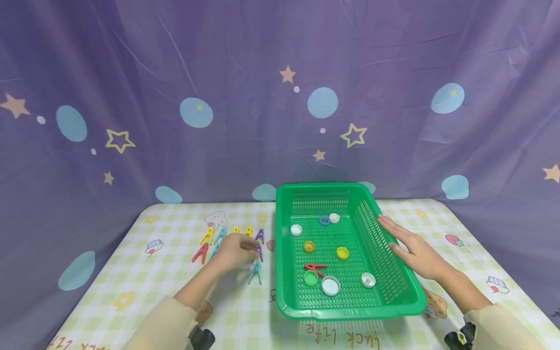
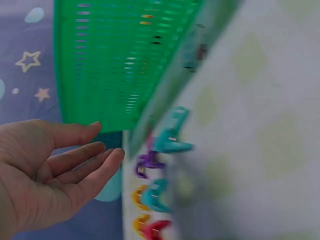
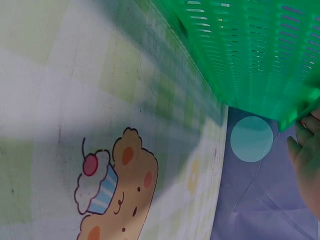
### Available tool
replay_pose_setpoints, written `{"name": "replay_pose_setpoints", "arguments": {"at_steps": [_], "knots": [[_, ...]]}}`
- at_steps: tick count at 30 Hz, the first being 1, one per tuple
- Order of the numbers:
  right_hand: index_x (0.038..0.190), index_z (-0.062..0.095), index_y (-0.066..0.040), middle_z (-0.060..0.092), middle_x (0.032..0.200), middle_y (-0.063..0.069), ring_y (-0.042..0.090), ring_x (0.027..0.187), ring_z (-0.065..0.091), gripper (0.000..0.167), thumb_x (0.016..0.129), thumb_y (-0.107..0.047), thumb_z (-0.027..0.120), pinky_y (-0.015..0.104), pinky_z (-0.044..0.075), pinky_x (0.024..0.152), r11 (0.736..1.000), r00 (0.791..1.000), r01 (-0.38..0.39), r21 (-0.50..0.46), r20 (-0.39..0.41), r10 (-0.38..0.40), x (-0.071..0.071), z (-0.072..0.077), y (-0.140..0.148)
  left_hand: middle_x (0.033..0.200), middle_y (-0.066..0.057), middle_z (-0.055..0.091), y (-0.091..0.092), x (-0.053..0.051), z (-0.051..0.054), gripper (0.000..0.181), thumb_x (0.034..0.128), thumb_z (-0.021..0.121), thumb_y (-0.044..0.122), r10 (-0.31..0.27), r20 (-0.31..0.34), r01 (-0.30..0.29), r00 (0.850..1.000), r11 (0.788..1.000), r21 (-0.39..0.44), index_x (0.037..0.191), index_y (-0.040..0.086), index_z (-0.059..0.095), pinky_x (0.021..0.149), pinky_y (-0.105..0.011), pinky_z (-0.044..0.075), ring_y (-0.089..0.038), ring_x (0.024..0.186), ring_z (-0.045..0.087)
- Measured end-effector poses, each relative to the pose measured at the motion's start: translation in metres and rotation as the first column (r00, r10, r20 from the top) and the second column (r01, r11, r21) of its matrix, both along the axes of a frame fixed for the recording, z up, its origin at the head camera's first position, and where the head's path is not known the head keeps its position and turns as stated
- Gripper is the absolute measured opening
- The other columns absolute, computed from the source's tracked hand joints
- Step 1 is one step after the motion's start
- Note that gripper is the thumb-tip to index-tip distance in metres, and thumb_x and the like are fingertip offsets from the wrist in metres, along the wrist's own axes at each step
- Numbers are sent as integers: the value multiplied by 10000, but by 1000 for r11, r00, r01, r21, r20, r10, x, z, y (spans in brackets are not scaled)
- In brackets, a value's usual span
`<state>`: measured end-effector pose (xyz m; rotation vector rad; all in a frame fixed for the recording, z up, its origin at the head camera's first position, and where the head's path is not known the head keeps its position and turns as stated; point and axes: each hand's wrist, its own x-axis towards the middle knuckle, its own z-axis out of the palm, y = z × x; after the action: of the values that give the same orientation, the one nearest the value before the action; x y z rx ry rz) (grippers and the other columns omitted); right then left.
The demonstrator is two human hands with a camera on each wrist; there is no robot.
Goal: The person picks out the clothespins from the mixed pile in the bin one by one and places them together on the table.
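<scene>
My left hand (image 1: pixel 236 251) hovers over a group of plastic clothespins on the table, left of the green basket. In the left wrist view the fingers of that hand (image 2: pixel 60 172) are loosely bent and hold nothing. Around it lie a red clothespin (image 1: pixel 201 253), a yellow clothespin (image 1: pixel 207 236), a purple clothespin (image 1: pixel 260 235) and a teal clothespin (image 1: pixel 256 273); the hand hides some others partly. My right hand (image 1: pixel 415 253) rests on the right rim of the green basket (image 1: pixel 350 311), fingers extended. Inside the basket are a red clothespin (image 1: pixel 315 267) and several bottle caps.
Among the caps are a large white cap (image 1: pixel 331 286), a green cap (image 1: pixel 311 278), a yellow cap (image 1: pixel 342 253) and a blue cap (image 1: pixel 324 220). A checked cloth (image 1: pixel 144 272) with cartoon prints covers the table. Behind the table hangs a purple curtain (image 1: pixel 245 160).
</scene>
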<state>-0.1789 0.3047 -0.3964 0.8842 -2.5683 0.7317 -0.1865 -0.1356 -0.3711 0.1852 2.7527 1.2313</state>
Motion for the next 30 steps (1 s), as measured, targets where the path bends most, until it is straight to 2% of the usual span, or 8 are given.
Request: {"name": "replay_pose_setpoints", "arguments": {"at_steps": [6, 10, 14, 18, 21, 24, 27, 30], "knots": [[1462, 363, -4, 377, 1511, 237, -84, 1451, 140, 547, 937, -42, 510, -43, 113, 1083, 1000, 1000, -2, -8, -4, 2, 0, -1, 0, 1050, -142, 729, 13, -15, 29, 252, 859, 693, 117, -63, -39, 63, 997, 998, 1, 1095, 28, 691, 856, -380, 578, -267, 982, 686], [1461, 364, 0, 377, 1508, 243, -125, 1434, 114, 547, 936, -41, 512, -45, 111, 1082, 1000, 1000, -6, -9, -3, 6, 0, -1, 0, 1090, -123, 720, 30, -25, 47, 294, 867, 696, 158, -111, -60, 110, 992, 994, -6, 1137, 45, 678, 881, -374, 569, -259, 1029, 671], [1460, 365, 1, 377, 1507, 245, -131, 1431, 109, 546, 935, -40, 512, -46, 108, 1081, 1000, 1000, -7, -7, -7, 7, 0, 0, -1, 1139, -121, 708, 51, -32, 63, 324, 863, 708, 170, -181, -73, 179, 981, 983, -30, 1163, 54, 671, 924, -374, 557, -260, 1075, 658], [1458, 369, 3, 380, 1507, 241, -120, 1436, 117, 545, 933, -37, 512, -43, 109, 1084, 1000, 1000, -7, -7, -13, 7, 0, 1, -1, 1175, -115, 696, 74, -39, 74, 346, 853, 725, 169, -251, -49, 248, 967, 967, -60, 1176, 61, 667, 931, -360, 555, -253, 1104, 647], [1459, 367, 2, 379, 1510, 237, -127, 1433, 112, 547, 933, -36, 513, -43, 109, 1084, 1000, 1000, -8, -4, -12, 8, 0, 2, 0, 1170, -101, 698, 93, -45, 79, 344, 840, 743, 172, -295, -8, 293, 955, 951, -94, 1163, 73, 677, 909, -338, 561, -236, 1101, 645], [1461, 364, 0, 375, 1513, 233, -132, 1431, 108, 549, 934, -36, 515, -46, 109, 1081, 1000, 1000, -11, -1, -10, 11, 0, 1, 0, 1140, -80, 710, 112, -49, 81, 326, 826, 758, 181, -351, 47, 353, 935, 921, -166, 1132, 83, 698, 887, -319, 562, -224, 1086, 645], [1461, 364, -2, 373, 1517, 227, -134, 1430, 105, 549, 935, -37, 516, -44, 109, 1083, 1000, 1000, -12, -1, -9, 12, -1, 0, 0, 1141, -57, 712, 130, -53, 80, 303, 820, 766, 202, -405, 99, 416, 909, 866, -278, 1100, 95, 719, 875, -296, 559, -216, 1092, 636], [1459, 368, 0, 374, 1516, 227, -135, 1430, 107, 549, 932, -36, 517, -43, 110, 1084, 1000, 1000, -13, -4, -10, 13, -1, -1, 0, 1181, -47, 702, 145, -57, 75, 298, 834, 755, 218, -439, 167, 469, 883, 808, -357, 1103, 95, 722, 856, -276, 571, -212, 1077, 658]]}}
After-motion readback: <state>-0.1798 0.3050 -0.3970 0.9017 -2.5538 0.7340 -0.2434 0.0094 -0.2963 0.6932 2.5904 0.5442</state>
